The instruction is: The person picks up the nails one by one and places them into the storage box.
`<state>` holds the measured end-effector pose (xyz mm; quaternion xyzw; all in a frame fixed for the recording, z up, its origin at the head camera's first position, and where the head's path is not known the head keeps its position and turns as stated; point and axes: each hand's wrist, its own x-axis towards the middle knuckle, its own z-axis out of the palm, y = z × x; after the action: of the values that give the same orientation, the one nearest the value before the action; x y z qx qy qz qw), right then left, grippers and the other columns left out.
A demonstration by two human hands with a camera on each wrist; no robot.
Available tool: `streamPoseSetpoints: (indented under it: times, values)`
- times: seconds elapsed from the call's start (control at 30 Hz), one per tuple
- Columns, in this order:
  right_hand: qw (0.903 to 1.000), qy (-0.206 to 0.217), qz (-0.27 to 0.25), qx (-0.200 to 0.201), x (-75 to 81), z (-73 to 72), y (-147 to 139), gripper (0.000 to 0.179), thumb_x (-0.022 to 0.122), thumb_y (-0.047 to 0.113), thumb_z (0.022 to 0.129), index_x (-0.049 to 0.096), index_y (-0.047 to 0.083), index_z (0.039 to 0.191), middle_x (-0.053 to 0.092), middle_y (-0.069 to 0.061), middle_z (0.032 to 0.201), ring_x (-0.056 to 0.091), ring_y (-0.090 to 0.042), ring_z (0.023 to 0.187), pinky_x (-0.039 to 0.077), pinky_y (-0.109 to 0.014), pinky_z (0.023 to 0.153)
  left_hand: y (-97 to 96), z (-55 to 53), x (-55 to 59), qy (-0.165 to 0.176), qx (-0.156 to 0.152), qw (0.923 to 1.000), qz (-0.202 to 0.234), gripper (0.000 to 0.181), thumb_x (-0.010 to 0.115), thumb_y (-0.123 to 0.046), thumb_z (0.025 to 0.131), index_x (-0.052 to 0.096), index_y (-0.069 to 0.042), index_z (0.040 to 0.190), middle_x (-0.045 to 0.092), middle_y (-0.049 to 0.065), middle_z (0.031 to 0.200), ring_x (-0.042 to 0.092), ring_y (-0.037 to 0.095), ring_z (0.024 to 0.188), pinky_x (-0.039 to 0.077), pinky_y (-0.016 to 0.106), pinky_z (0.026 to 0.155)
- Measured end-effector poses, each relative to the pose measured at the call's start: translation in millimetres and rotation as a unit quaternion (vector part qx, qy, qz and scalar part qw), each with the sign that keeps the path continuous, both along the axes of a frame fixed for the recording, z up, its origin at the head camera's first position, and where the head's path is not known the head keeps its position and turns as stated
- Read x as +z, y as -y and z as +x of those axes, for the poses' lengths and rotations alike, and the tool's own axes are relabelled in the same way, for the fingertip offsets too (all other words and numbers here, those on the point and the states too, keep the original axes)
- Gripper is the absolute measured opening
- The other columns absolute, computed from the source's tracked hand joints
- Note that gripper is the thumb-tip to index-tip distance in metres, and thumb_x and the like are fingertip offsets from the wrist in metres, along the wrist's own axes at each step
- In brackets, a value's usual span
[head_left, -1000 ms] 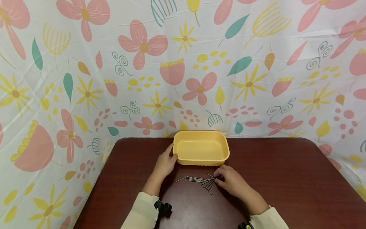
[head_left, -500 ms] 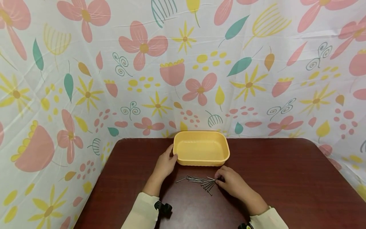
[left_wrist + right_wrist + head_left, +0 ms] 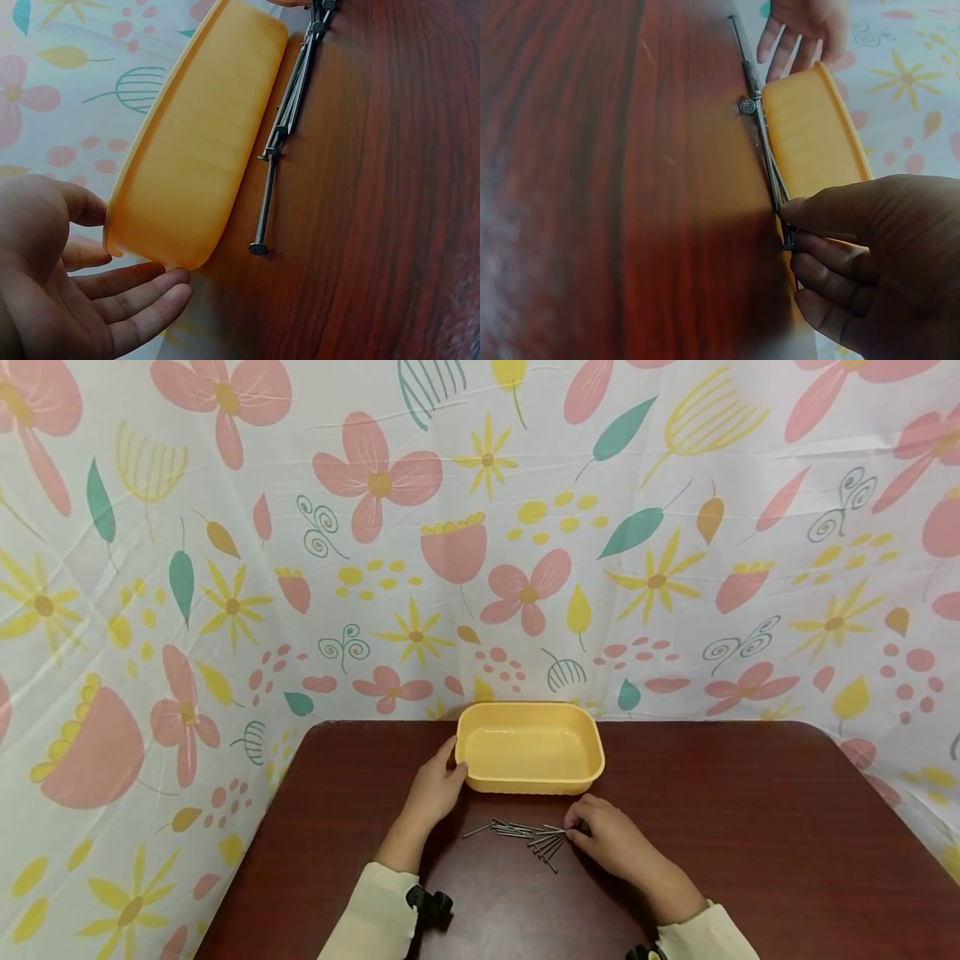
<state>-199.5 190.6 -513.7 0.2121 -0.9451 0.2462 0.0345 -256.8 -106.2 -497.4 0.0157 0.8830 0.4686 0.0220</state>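
Observation:
A shallow yellow plastic tray (image 3: 534, 787) stands near the back edge of the table. My left hand (image 3: 432, 787) touches its left end. In the left wrist view, that hand's fingers are mostly straight and spread against the tray's outer wall. Several grey metal nails (image 3: 517, 832) lie in a loose, overlapping line in front of the tray. At their right end my right hand (image 3: 611, 839) pinches nails between thumb and fingertips. The right wrist view has a nail head (image 3: 789, 241) by those fingertips; how many nails are pinched cannot be told.
The dark reddish-brown table (image 3: 750, 827) reaches out on both sides. A floral cloth (image 3: 480, 527) hangs behind it and along the left. A black wrist mount (image 3: 429, 903) sits on the left sleeve.
The right hand has shifted very slightly right, and the ends of the fanned nails beside it have moved a little. The left hand and tray stay in place.

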Motion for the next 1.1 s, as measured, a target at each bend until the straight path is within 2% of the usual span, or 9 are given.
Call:
streamPoseSetpoints:
  times: [0.4,0.73,1.1]
  values:
    - [1.0,0.006,-0.003,0.0,3.0,-0.4,0.1,0.017,0.077,0.009,0.087,0.064,0.021,0.083,0.053,0.009,0.086,0.048,-0.006,0.079,0.043,-0.026,0.07,-1.2,-2.0,-0.1,-0.004,0.0,1.0,-0.009,0.061,0.051,-0.032,0.104,0.034,-0.016,0.159,0.073,0.012,0.118,0.07,0.022,0.103,0.054,0.042,0.084]
    - [0.9997,0.007,-0.022,0.001,7.3,-0.3,0.1,0.017,0.075,0.008,0.089,0.064,0.02,0.086,0.056,0.008,0.088,0.052,-0.005,0.081,0.047,-0.025,0.071,-0.5,-1.7,0.5,0.005,-0.003,0.9999,-0.009,0.061,0.05,-0.031,0.104,0.032,-0.017,0.16,0.074,0.009,0.109,0.067,0.016,0.089,0.052,0.033,0.073]
    - [0.9982,-0.039,-0.046,0.007,4.0,-0.7,-0.3,0.016,0.075,0.008,0.089,0.065,0.02,0.088,0.058,0.01,0.087,0.056,-0.004,0.08,0.05,-0.024,0.071,-0.5,-2.3,-0.3,0.004,0.0,0.9999,-0.014,0.061,0.051,-0.03,0.103,0.033,-0.018,0.16,0.074,0.007,0.106,0.066,0.015,0.086,0.051,0.032,0.074]
